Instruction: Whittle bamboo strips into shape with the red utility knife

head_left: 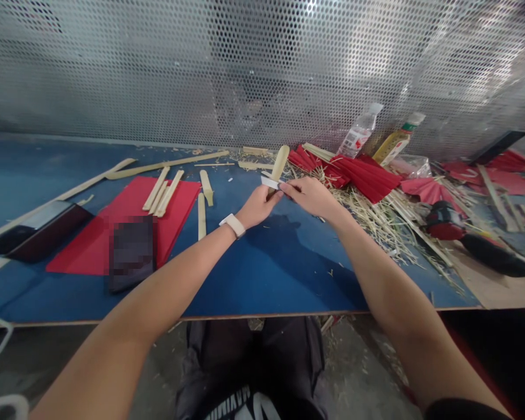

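Note:
My left hand (257, 205), with a pale watch band on its wrist, is closed around the lower end of a flat, round-ended bamboo strip (280, 162). The strip points up and away from me above the blue table (289, 274). My right hand (310, 194) is closed on the handle end of a small knife (270, 182). Its bright blade lies across the strip, just above my left fingers. Both hands are close together, and my fingers hide most of the knife's handle. Beside my left hand lie a notched bamboo piece (206, 188) and another short strip (202, 217).
Red sheets (83, 245) at left carry several bamboo pieces (171, 193) and a dark pixelated object (133, 251). At right are pleated red paper (370, 178), shavings (385, 224), a water bottle (359, 133), an oil bottle (396, 140) and a red-black tool (446, 221). A perforated metal panel (157, 76) stands behind.

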Tool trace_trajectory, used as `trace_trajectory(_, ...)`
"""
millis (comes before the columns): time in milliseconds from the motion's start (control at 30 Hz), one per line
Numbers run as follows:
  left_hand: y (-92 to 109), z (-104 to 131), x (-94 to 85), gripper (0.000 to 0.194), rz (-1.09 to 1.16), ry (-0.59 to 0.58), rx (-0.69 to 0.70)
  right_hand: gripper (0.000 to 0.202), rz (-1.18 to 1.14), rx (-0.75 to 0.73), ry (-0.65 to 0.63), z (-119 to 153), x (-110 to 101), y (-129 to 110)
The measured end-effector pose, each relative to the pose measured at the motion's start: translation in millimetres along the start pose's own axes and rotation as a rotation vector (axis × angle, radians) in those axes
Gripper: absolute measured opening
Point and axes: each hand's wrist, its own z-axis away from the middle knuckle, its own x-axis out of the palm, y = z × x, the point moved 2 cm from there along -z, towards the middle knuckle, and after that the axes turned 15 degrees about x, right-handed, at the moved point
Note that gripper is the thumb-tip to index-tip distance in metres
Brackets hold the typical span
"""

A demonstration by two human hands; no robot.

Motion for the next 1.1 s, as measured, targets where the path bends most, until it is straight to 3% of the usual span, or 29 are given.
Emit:
trace_trajectory(133, 4, -4, 0.1, 0.028, 0.032, 0.018, -0.021, 0.055, -0.016, 0.001, 0.019, -1, 3, 0)
trace_trajectory(200, 7, -9, -5.4, 0.026, 0.091, 0.096, -0.043, 0.056, -0.095, -0.014, 0.081, 0, 3, -2)
trace_trajectory(333, 18, -21, -33.2, 0.030, 0.236, 0.340, -0.082, 0.062, -0.267, -0.025, 0.232, 7, 0, -7)
trace_trajectory(467, 32, -27, -64.8, 0.034, 0.274, 0.502, -0.090, 0.060, -0.233, -0.010, 0.352, 12, -3, -6)
trace_trajectory(567, 40, -28, -74.6, 0.036, 0.263, 0.536, -0.094, 0.058, -0.228, 0.000, 0.419, 11, -1, -1)
trace_trajectory(700, 42, -27, -70.2, 0.038, 0.269, 0.526, -0.117, 0.059, -0.218, -0.016, 0.453, 8, 3, 6)
trace_trajectory(967, 45, -26, -57.9, 0.034, 0.342, 0.544, -0.136, 0.051, -0.153, -0.011, 0.388, 8, 4, 1)
trace_trajectory(1033, 45, -27, -58.4, 0.033, 0.369, 0.573, -0.128, 0.041, -0.162, -0.041, 0.276, 7, 6, -1)
trace_trajectory(1100, 43, -27, -61.2, 0.034, 0.401, 0.599, -0.107, 0.030, -0.133, -0.110, 0.054, 8, 11, -4)
